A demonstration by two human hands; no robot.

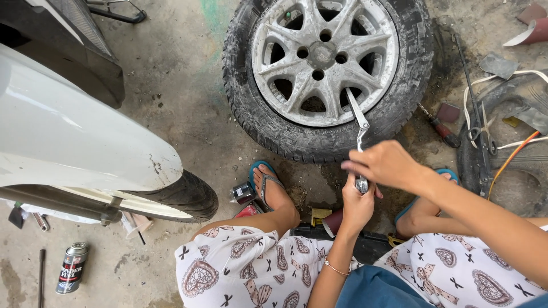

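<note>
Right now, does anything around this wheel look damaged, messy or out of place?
Yes. The white fender at left has a crack at its lower edge near the tip. The tyre and alloy rim lying on the concrete are grimy. Tools lie scattered at right, and a spray can lies tipped over at lower left.

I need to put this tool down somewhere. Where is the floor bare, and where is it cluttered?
Bare concrete lies between the white fender and the wheel, and below the fender, right of the spray can. Right of the wheel it is crowded: screwdriver, scissors, cords, scraps.
</note>
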